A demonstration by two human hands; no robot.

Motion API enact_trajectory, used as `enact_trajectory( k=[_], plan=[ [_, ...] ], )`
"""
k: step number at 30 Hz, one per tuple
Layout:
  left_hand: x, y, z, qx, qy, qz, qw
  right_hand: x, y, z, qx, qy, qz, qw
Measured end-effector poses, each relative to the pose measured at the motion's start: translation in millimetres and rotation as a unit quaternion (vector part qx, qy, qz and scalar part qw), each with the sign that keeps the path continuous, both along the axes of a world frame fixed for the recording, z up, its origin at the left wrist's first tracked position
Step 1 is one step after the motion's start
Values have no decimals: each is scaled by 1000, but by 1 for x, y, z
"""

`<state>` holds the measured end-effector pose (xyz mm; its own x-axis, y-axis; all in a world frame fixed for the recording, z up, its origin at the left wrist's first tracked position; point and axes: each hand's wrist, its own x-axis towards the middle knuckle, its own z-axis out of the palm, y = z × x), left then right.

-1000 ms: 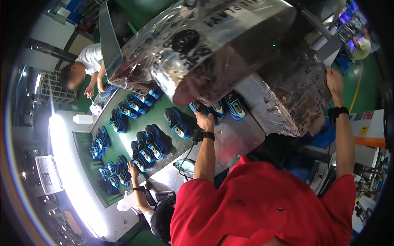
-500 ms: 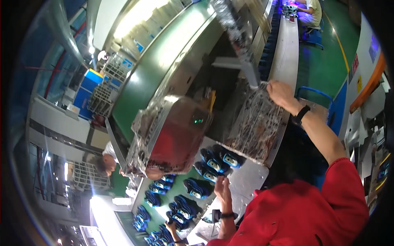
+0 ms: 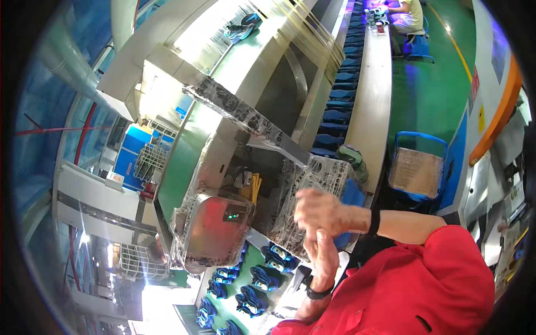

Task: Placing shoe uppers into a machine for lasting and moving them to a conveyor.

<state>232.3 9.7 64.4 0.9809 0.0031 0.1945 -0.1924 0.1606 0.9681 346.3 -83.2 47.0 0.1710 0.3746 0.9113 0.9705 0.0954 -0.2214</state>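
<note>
My right hand (image 3: 319,211) is curled closed, slightly blurred, in front of a plastic-wrapped panel (image 3: 329,170). Whatever its fingers hold, if anything, is hidden. Just below, my left hand (image 3: 322,255) meets it; the thumb points up, and the other fingers are partly covered by the right hand. Both wrists wear black bands. Left of the hands stands a plastic-wrapped machine head (image 3: 218,231) with a reddish face and small green lights. Blue-and-black shoe uppers (image 3: 251,301) lie in groups on a green belt beneath it.
A wrapped metal arm (image 3: 245,120) slants down toward the panel. Behind it a conveyor carries a row of dark blue shoe parts (image 3: 338,100). A blue-framed stool (image 3: 416,167) stands at right. A co-worker (image 3: 407,17) sits far off at upper right. One shoe (image 3: 243,29) lies on the far green surface.
My right hand has left the panel's upper edge and come down and left to meet my left hand, which has risen slightly. The view has shifted, showing more of the conveyor.
</note>
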Motion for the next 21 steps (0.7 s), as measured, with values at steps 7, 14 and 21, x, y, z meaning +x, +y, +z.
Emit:
enact_trajectory(
  k=[7, 14, 21],
  plan=[
    [-34, -22, 102, 64, -286, 156, 943, 96, -51, -33, -109, 242, -412, 872],
    [-133, -85, 164, -612, -147, -732, 260, 107, -34, -39, -289, 248, -339, 860],
    [-109, -160, 139, -684, -208, -653, 250, 104, -38, -28, -312, 309, -308, 844]
  ],
)
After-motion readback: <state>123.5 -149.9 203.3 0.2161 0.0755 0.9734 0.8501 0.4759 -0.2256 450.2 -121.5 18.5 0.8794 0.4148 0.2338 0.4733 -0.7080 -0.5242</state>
